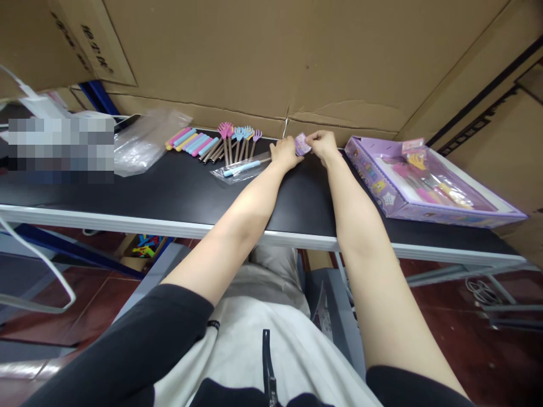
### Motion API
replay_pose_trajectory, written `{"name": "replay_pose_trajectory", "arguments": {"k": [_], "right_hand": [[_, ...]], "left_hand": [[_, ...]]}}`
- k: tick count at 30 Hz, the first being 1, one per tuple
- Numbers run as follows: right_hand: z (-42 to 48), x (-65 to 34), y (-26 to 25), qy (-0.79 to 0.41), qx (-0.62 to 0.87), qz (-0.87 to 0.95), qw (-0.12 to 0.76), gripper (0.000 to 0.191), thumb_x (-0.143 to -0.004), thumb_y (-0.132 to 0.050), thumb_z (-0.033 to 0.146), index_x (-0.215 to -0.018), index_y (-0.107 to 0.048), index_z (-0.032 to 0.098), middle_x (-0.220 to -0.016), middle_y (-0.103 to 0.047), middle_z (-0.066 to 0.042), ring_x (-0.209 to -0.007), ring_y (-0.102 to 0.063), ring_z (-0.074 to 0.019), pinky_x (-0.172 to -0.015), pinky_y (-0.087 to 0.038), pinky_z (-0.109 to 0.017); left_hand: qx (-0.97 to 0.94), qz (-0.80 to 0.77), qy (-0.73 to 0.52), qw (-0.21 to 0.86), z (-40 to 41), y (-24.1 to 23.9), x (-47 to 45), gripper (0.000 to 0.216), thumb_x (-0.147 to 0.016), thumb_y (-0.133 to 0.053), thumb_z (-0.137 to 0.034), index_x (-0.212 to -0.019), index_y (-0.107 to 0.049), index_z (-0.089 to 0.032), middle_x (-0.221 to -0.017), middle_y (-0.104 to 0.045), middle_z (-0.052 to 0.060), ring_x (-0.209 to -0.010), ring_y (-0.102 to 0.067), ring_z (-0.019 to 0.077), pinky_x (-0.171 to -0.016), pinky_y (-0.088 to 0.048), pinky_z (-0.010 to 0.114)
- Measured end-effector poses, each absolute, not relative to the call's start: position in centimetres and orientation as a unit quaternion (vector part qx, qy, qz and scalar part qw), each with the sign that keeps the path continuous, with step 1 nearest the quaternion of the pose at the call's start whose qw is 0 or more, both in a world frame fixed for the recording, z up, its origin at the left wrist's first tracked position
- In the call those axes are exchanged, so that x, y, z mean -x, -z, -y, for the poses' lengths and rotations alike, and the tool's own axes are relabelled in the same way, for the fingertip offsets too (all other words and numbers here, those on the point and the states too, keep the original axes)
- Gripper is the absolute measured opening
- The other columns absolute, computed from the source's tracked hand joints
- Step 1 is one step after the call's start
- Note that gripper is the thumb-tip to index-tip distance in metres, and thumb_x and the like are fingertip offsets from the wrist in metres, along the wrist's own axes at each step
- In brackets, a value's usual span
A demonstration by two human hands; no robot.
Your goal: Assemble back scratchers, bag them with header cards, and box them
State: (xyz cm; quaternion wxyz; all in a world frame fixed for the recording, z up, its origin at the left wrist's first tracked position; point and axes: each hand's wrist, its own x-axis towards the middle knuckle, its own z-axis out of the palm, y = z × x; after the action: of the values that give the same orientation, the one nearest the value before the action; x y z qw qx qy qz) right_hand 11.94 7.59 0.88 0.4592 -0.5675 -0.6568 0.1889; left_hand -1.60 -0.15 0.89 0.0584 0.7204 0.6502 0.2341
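A back scratcher with a light blue handle lies in a clear plastic bag on the black table. My left hand holds the other end of this bag down, its fingers bent over it and covering the scratcher's head. Between my two hands shows a small purple printed card at the bag's end. My right hand pinches the card's right edge between thumb and fingertips. Left of my hands lie several loose back scratchers with pink, blue, yellow and purple claw heads, their coloured handles in a row.
On the right stands a purple display box with bagged scratchers inside. Empty clear bags lie at the left of the table. Cardboard walls the back. A white cable hangs at the left edge.
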Motion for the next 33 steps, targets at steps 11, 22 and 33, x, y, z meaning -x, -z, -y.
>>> {"name": "replay_pose_trajectory", "arguments": {"k": [11, 22, 33], "right_hand": [[-7.06, -12.15, -1.06, -0.160, 0.582, 0.665, 0.440, 0.020, -0.081, -0.069, 0.010, -0.069, -0.057, 0.021, -0.076, -0.067, -0.005, -0.093, -0.071, -0.0246, -0.104, -0.060, -0.047], [-6.70, -11.89, -1.28, -0.210, 0.603, 0.626, 0.447, 0.024, -0.080, -0.075, 0.015, -0.067, -0.057, 0.022, -0.071, -0.063, -0.004, -0.087, -0.072, -0.0264, -0.099, -0.063, -0.053], [-7.30, -12.15, -0.39, -0.294, 0.611, 0.611, 0.409, 0.026, -0.083, -0.076, 0.011, -0.069, -0.058, 0.023, -0.064, -0.060, -0.004, -0.079, -0.071, -0.0263, -0.096, -0.065, -0.059]], "left_hand": [[-0.730, -0.640, -0.233, 0.063, 0.50, -1.07, 1.70, 0.060, -0.099, -0.077, -0.035, -0.152, -0.055, -0.015, -0.156, -0.063, 0.019, -0.152, -0.054, 0.0330, -0.128, -0.039, 0.048], [-0.735, -0.633, -0.236, 0.062, 0.48, -1.12, 1.79, 0.059, -0.100, -0.073, -0.035, -0.154, -0.053, -0.019, -0.158, -0.062, 0.018, -0.152, -0.053, 0.0334, -0.128, -0.038, 0.049], [-0.742, -0.627, -0.227, 0.069, 0.49, -1.16, 1.46, 0.063, -0.098, -0.075, -0.044, -0.153, -0.055, -0.019, -0.156, -0.064, 0.019, -0.151, -0.054, 0.0365, -0.127, -0.039, 0.054]]}}
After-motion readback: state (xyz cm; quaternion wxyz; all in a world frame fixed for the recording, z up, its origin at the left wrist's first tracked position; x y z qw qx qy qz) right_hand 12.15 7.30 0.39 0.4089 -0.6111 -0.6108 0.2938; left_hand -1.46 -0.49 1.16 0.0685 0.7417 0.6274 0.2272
